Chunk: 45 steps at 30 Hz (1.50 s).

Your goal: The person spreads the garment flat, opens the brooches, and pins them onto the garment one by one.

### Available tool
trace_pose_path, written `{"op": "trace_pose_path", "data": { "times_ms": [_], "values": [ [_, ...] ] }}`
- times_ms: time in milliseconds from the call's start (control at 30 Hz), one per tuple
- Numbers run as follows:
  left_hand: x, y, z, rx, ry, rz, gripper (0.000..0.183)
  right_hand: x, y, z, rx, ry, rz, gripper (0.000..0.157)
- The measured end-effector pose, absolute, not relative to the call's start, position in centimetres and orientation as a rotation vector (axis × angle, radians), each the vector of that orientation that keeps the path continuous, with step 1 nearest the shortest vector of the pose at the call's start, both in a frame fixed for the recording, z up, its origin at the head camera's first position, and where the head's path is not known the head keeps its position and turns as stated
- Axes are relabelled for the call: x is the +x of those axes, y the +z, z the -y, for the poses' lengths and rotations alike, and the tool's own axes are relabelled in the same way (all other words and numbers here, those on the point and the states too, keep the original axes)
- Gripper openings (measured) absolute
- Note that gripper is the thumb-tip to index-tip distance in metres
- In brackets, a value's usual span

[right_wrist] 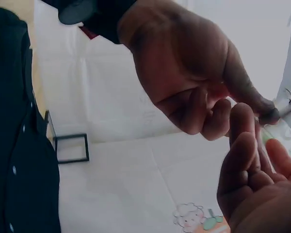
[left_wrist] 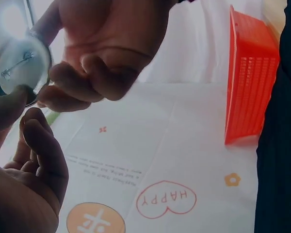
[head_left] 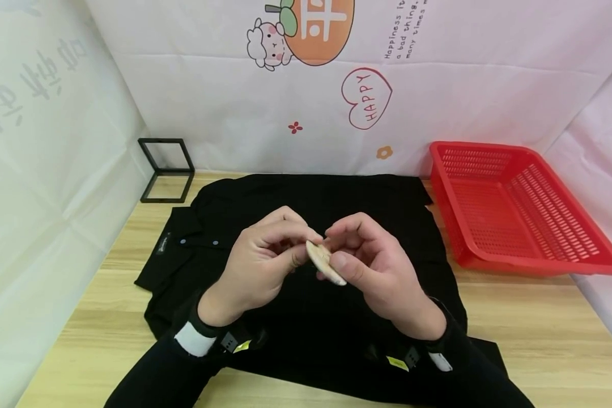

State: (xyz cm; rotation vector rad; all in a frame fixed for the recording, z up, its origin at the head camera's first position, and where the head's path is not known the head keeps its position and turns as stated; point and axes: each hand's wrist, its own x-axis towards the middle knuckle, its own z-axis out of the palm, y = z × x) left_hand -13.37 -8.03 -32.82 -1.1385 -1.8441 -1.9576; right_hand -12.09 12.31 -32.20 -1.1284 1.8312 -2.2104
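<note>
Between both hands is a round pin-back badge point(head_left: 322, 259), its pale edge tilted in the head view. The left wrist view shows the silvery back of the badge point(left_wrist: 20, 60) with a pin across it. At the upper left edge of the badge, my left hand point(head_left: 260, 260) pinches it with thumb and fingers. My right hand point(head_left: 387, 272) grips the lower right side, thumb on the near face. Below the hands lies a black shirt point(head_left: 296, 198), spread out with its collar to the left. The badge's front is hidden.
A red plastic basket point(head_left: 540, 266) stands at the right of the wooden table point(head_left: 530, 328). At the back left is a black hinged frame point(head_left: 165, 170). White printed cloth point(head_left: 209, 107) hangs behind and at the sides.
</note>
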Motion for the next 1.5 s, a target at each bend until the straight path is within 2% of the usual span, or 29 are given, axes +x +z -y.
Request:
{"op": "trace_pose_path", "data": {
  "times_ms": [167,300,400,567,700,833,1033,1300,1500],
  "values": [
    [-13.7,-32.9,8.2,-1.193,-1.884,1.855,0.024,-11.9,-32.4,-12.2,-1.036,-2.223,-1.757,0.025],
    [-13.7,-32.8,8.8,-1.049,-1.849,1.978,0.027,-11.7,-32.1,-12.2,-0.948,-2.3,-1.861,0.018],
    [-13.5,-32.9,9.3,-0.954,-1.882,2.021,0.019,-11.6,-31.8,-12.2,-0.844,-2.358,-2.029,0.011],
    [-12.7,-33.0,9.6,-1.065,-1.865,2.065,0.015,-11.7,-31.8,-11.8,-0.704,-2.421,-2.159,0.011],
    [-12.4,-32.9,9.6,-1.115,-1.73,2.102,0.008,-11.9,-32.0,-11.6,-0.802,-2.353,-2.189,0.013],
    [-12.6,-32.7,10.1,-1.038,-1.63,2.161,0.013,-12.1,-32.2,-11.6,-0.928,-2.175,-2.302,0.012],
    [-13.0,-32.6,11.2,-0.995,-1.428,2.291,0.01,-12.5,-32.4,-11.7,-1.068,-1.792,-2.718,0.021],
    [-14.0,-33.4,13.1,-1.083,-1.232,2.299,0.01,-13.3,-32.7,-11.2,-1.173,-1.616,-2.871,0.018],
    [-15.8,-34.9,16.2,-0.985,-0.694,2.703,0.012,-13.9,-33.6,-11.2,-1.156,-1.523,-2.971,0.02]
  ]
}}
